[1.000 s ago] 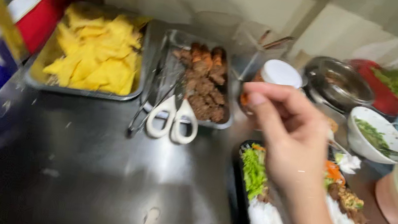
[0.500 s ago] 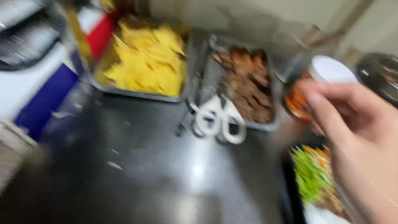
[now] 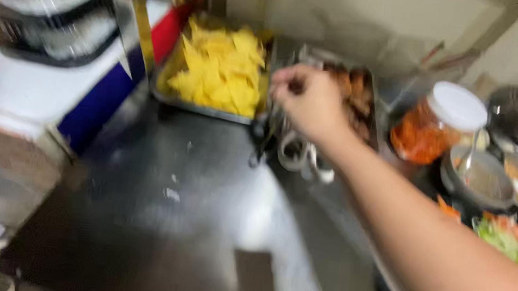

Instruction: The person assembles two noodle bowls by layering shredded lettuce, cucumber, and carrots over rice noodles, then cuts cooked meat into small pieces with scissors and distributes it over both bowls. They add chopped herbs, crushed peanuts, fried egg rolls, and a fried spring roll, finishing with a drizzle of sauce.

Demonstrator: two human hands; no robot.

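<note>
Right hand (image 3: 309, 102) has swung from the food box over to the metal tray of browned grilled meat (image 3: 360, 99), fingers pinched at something dark — blur hides what. White-handled scissors (image 3: 302, 159) lie at its 6 o'clock, yellow chips tray (image 3: 219, 68) at 9. Better to grip with the scissors or tongs than with fingertips. Left hand isn't visible.

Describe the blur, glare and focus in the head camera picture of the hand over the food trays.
Head view: motion blur smears the whole frame; the right hand above the tray of browned meat has soft edges, so its grip cannot be read. The yellow pieces in their tray stay recognisable by colour. The steel counter shows pale glare patches. A blurred shape fills the top left corner.
</note>
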